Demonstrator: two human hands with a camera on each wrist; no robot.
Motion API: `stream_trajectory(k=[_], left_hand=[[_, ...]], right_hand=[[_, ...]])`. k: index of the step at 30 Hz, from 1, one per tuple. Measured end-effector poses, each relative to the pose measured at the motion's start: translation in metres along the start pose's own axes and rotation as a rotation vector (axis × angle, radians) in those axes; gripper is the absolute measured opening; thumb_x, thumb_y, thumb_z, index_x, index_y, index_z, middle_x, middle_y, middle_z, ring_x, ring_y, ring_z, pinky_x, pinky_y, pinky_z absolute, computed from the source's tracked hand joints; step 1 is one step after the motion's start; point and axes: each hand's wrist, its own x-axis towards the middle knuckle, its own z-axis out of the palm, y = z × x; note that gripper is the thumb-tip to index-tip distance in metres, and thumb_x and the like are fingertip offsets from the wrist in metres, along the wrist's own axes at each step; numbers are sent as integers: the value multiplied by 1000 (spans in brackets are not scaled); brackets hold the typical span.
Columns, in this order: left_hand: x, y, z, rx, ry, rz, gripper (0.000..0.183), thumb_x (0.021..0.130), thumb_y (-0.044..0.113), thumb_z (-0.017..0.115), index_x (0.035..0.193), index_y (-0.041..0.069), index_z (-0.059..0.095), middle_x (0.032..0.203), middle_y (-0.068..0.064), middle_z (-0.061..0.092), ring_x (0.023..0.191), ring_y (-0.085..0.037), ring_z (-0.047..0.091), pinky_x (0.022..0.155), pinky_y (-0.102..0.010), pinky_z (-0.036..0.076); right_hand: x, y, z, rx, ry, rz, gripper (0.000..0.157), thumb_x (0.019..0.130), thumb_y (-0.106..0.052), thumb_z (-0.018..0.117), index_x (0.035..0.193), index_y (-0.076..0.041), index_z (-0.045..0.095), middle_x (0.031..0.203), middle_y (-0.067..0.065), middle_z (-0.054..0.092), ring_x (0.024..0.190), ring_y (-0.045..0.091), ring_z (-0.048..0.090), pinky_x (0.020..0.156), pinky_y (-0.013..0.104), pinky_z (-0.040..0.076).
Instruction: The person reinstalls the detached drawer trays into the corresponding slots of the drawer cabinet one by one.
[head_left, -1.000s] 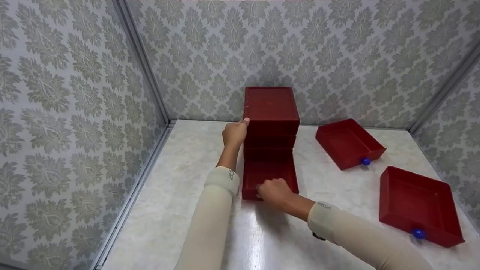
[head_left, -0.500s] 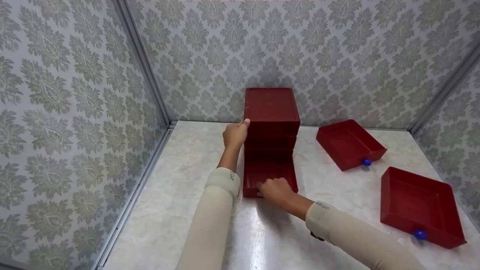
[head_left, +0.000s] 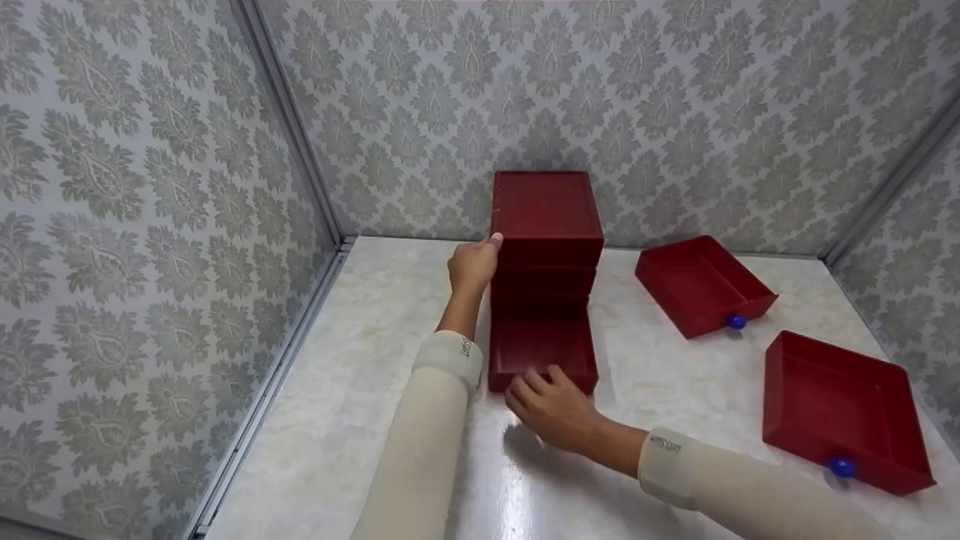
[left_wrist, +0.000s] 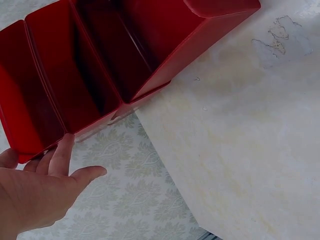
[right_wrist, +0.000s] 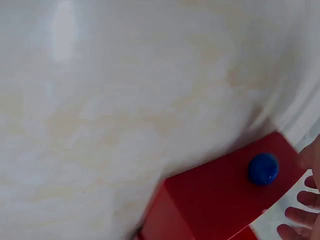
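A red drawer cabinet (head_left: 547, 202) stands against the back wall, its upper two compartments without drawers. My left hand (head_left: 472, 266) grips its upper left front edge, thumb at the top corner and fingers along the side (left_wrist: 55, 160). From the lowest compartment a red drawer (head_left: 540, 349) sticks far out toward me. Over its front panel is my right hand (head_left: 555, 412), fingers loosely bent and spread. In the right wrist view that hand lies beside the panel, apart from the blue round knob (right_wrist: 263, 169). The knob is hidden behind the hand in the head view.
Two more red drawers lie on the marbled table (head_left: 360, 420) at the right: one farther back (head_left: 697, 285), one nearer (head_left: 832, 405), each with a blue knob. Patterned walls (head_left: 420, 112) with metal corner rails enclose the table at the back and sides.
The bottom drawer has slid slightly inward. My right hand has loosened its fingers at the drawer front and shifted a little toward me. The left hand stays on the cabinet.
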Motion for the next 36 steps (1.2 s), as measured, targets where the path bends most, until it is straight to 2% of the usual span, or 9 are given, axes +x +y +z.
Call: stream_trajectory(k=[2, 4, 6, 12, 20, 25, 32, 36], left_hand=[[-1, 0, 0, -3, 1, -4, 45, 100, 51, 56, 131, 24, 71, 138, -4, 67, 132, -31, 58, 110, -46, 46], [-1, 0, 1, -8, 9, -7, 45, 99, 52, 57, 130, 23, 72, 136, -5, 68, 131, -30, 59, 109, -46, 46], [-1, 0, 1, -7, 16, -3, 45, 99, 51, 57, 129, 22, 73, 135, -5, 69, 130, -31, 59, 108, -46, 47], [0, 1, 1, -2, 32, -9, 45, 98, 51, 58, 126, 21, 75, 134, -6, 70, 128, -31, 61, 107, -46, 48], [0, 1, 2, -4, 29, -21, 43, 98, 52, 58, 128, 25, 73, 135, -5, 69, 129, -31, 60, 108, -46, 47], [0, 1, 2, -9, 32, -35, 44, 98, 52, 58, 129, 25, 73, 136, -5, 68, 130, -30, 60, 109, -45, 47], [-2, 1, 0, -6, 5, -17, 43, 100, 51, 56, 131, 25, 71, 137, -4, 68, 130, -31, 59, 109, -47, 46], [-2, 2, 0, -6, 15, -6, 45, 99, 51, 57, 129, 21, 73, 135, -6, 69, 130, -31, 59, 108, -47, 47]], right_hand=[[-10, -11, -6, -36, 71, -86, 19, 96, -19, 54, 104, -12, 70, 99, 5, 67, 90, 25, 64, 73, 41, 52], [-19, -22, -10, -68, 104, -126, 30, 97, -11, 43, 98, -9, 73, 93, 7, 70, 86, 26, 66, 76, 42, 54], [-27, -30, -13, -99, 102, -137, 36, 96, -8, 40, 97, -6, 76, 91, 9, 74, 84, 27, 70, 80, 42, 55], [-41, -36, -16, -197, -12, -106, 41, 92, -25, 47, 114, -12, 79, 112, 10, 78, 105, 24, 74, 95, 39, 56], [-44, -29, -13, -238, -136, -104, 44, 97, -26, 44, 125, -14, 75, 126, 9, 73, 117, 26, 71, 104, 43, 53], [-44, -25, -5, -232, -119, -74, 45, 96, -21, 42, 125, -12, 75, 126, 11, 73, 117, 27, 70, 103, 44, 54], [-41, -15, 5, -287, -84, -33, 52, 101, -7, 29, 123, -15, 76, 125, 6, 74, 115, 21, 70, 103, 41, 54], [-39, -11, 11, -251, -99, -12, 47, 98, -11, 36, 124, -12, 75, 125, 9, 73, 116, 25, 70, 103, 45, 53]])
